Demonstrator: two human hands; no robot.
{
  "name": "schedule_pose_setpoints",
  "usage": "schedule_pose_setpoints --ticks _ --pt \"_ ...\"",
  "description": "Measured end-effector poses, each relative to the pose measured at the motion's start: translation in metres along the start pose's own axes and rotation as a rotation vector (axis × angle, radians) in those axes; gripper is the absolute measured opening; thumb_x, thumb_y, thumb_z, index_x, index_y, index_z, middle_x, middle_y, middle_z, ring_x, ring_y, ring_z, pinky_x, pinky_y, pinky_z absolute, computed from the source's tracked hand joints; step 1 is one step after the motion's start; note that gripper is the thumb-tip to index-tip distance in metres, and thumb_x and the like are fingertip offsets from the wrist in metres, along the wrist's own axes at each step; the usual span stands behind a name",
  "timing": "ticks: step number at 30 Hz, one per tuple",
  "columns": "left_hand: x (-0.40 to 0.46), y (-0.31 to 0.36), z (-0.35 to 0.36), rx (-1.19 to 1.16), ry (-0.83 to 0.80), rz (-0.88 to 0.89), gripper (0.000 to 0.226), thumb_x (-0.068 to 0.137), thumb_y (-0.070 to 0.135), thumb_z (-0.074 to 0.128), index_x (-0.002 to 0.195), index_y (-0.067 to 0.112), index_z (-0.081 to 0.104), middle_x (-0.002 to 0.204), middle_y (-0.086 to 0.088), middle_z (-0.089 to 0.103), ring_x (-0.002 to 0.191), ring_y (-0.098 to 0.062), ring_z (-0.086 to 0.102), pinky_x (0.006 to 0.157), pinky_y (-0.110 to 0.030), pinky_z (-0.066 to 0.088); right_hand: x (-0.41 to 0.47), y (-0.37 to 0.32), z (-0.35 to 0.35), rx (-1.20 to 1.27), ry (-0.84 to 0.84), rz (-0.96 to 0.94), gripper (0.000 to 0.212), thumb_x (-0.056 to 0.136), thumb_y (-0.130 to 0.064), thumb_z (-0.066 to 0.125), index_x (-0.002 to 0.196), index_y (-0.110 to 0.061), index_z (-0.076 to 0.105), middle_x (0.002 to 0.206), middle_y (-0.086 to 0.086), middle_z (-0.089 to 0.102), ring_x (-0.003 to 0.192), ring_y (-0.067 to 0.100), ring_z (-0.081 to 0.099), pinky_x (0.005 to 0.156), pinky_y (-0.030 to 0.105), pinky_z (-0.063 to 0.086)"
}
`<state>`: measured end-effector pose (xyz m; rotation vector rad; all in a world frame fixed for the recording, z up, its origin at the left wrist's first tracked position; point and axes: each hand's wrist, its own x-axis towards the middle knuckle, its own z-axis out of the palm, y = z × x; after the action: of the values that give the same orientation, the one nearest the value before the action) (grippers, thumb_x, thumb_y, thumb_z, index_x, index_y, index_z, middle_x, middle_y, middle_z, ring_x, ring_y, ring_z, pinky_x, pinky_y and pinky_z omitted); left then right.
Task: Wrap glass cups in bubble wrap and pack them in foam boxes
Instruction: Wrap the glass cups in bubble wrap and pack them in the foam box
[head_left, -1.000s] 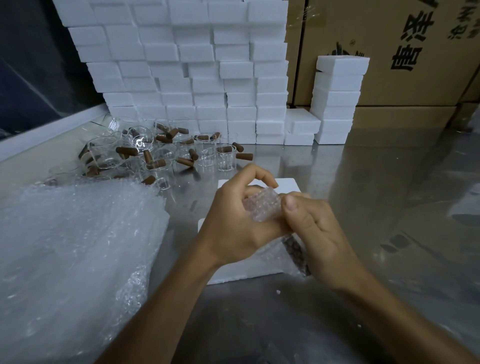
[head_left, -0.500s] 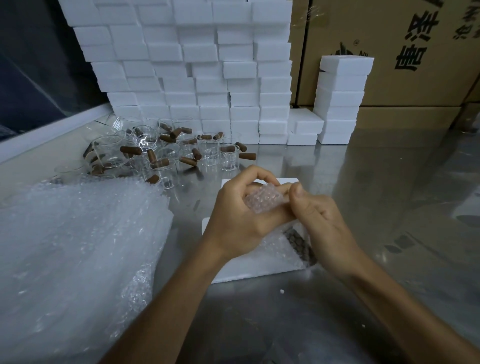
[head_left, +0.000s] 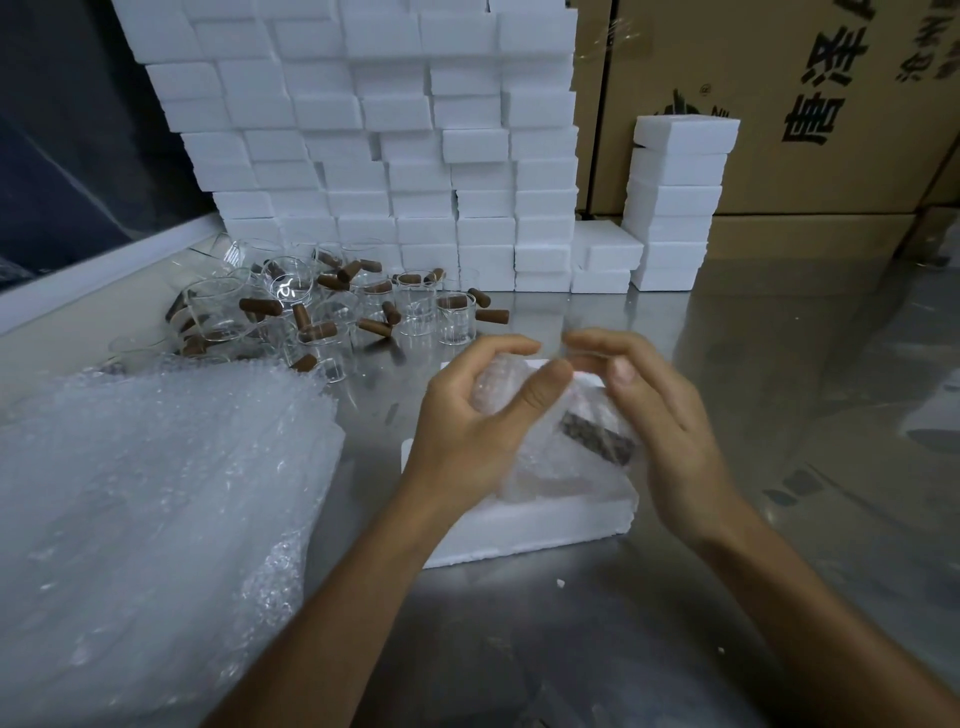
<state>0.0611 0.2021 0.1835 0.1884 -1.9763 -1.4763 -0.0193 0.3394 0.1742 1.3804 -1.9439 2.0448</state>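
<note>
Steel counter (head_left: 779, 415), shiny and reflective, and behind it a white wall of stacked foam boxes (head_left: 363, 130) running off the top of the view, with a shorter stack (head_left: 675, 202) to its right and brown cardboard cartons (head_left: 805, 130) at the back, their print cut off by the frame edge.

Front and centre, both hands are up over an open foam box (head_left: 530, 519) lying flat on the counter. The left hand (head_left: 467, 415) has its fingers and thumb curled round a bubble-wrapped cup (head_left: 501, 382); the glass itself is hard to make out through the wrap. Its brown handle (head_left: 597, 439) shows dimly through the plastic, slanting down and to the right, so the bundle's long axis runs from upper left to lower right. The right hand (head_left: 660, 415) is right beside it, fingers bent over the loose end of the wrap, but it's blurred and I cannot tell whether it is truly gripping the film or only brushing it. The box's inside is mostly hidden behind the hands and the wrap.

Over on the left, a thick heap of bubble wrap sheets (head_left: 156, 493) spills off the bottom and left edges. Behind it, a jumble of clear glass cups (head_left: 332, 312) with brown handles, some upright, some tipped; the glass blends into the steel, so counting them is hopeless.
</note>
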Motion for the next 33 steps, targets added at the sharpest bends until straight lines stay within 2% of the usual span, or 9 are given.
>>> schedule_pose_setpoints --ticks 3,6,9,11,18,23,26,30,33 --pt "-0.002 0.001 -0.004 -0.02 0.096 -0.08 0.05 0.066 0.075 0.057 0.093 0.034 0.066 0.089 0.027 0.067 0.084 0.009 0.061 0.085 -0.038 0.053 -0.001 0.002 -0.014 -0.164 -0.036 -0.025 0.044 0.085 -0.048 0.063 0.126 -0.033 0.057 0.128 -0.011 0.061 0.116 0.013 0.062 0.096 0.041 0.052" --pt "-0.004 -0.001 -0.008 -0.063 0.132 -0.137 0.053 0.063 0.084 0.053 0.093 0.041 0.063 0.098 0.02 0.069 0.1 -0.003 0.064 0.095 -0.047 0.053 -0.004 0.009 -0.017 -0.341 -0.086 -0.099 0.051 0.079 -0.038 0.076 0.127 -0.029 0.059 0.123 -0.012 0.062 0.105 0.012 0.064 0.086 0.037 0.054" --pt "-0.006 -0.002 -0.009 -0.097 0.118 -0.179 0.067 0.058 0.096 0.049 0.099 0.044 0.062 0.105 0.008 0.069 0.099 -0.014 0.065 0.07 -0.03 0.057 -0.004 0.013 -0.012 -0.379 -0.09 -0.173 0.05 0.079 -0.031 0.078 0.126 -0.024 0.062 0.115 -0.012 0.065 0.091 0.009 0.065 0.078 0.031 0.055" --pt "-0.007 0.001 -0.008 -0.155 0.066 -0.225 0.074 0.063 0.09 0.047 0.112 0.038 0.062 0.116 0.0 0.068 0.098 -0.017 0.063 0.056 -0.024 0.049 -0.004 0.014 -0.01 -0.362 -0.079 -0.199 0.047 0.08 -0.029 0.078 0.124 -0.025 0.063 0.112 -0.011 0.065 0.09 0.009 0.065 0.075 0.03 0.055" --pt "-0.007 0.005 -0.012 -0.579 -0.112 -0.271 0.065 0.077 0.058 0.059 0.136 0.031 0.054 0.131 -0.003 0.062 0.094 -0.018 0.061 0.056 -0.028 0.042 -0.002 0.011 -0.015 -0.341 -0.094 -0.146 0.062 0.071 -0.041 0.085 0.123 -0.02 0.059 0.116 -0.012 0.058 0.097 0.011 0.063 0.075 0.029 0.057" --pt "-0.004 -0.005 -0.021 -0.729 -0.274 -0.312 0.084 0.066 0.01 0.045 0.148 0.026 0.042 0.149 -0.003 0.049 0.125 -0.027 0.057 0.089 -0.043 0.054 -0.005 0.001 -0.011 -0.19 -0.025 -0.103 0.059 0.064 -0.045 0.088 0.11 -0.026 0.055 0.118 -0.021 0.063 0.1 0.011 0.068 0.079 0.031 0.059" --pt "-0.002 -0.004 -0.028 -0.777 -0.403 -0.284 0.088 0.063 0.003 0.042 0.15 0.018 0.039 0.148 -0.008 0.05 0.126 -0.034 0.057 0.093 -0.05 0.053 -0.004 -0.001 -0.012 -0.142 -0.009 -0.039 0.069 0.062 -0.031 0.094 0.118 -0.023 0.055 0.111 -0.016 0.063 0.094 0.014 0.067 0.076 0.035 0.059" --pt "0.001 -0.006 -0.033 -0.736 -0.483 -0.25 0.086 0.066 0.0 0.054 0.15 0.013 0.039 0.147 -0.016 0.048 0.12 -0.038 0.058 0.081 -0.044 0.057 -0.002 -0.005 -0.016 0.0 -0.03 0.06 0.067 0.059 -0.022 0.09 0.12 -0.016 0.061 0.108 0.001 0.069 0.094 0.024 0.07 0.079 0.042 0.06" --pt "0.001 -0.006 -0.035 -0.776 -0.526 -0.248 0.077 0.073 0.008 0.063 0.147 0.009 0.043 0.145 -0.023 0.047 0.114 -0.037 0.059 0.079 -0.041 0.058 -0.001 -0.006 -0.021 0.094 -0.066 0.154 0.061 0.062 -0.016 0.092 0.116 -0.013 0.065 0.104 0.005 0.074 0.093 0.021 0.073 0.075 0.029 0.059"
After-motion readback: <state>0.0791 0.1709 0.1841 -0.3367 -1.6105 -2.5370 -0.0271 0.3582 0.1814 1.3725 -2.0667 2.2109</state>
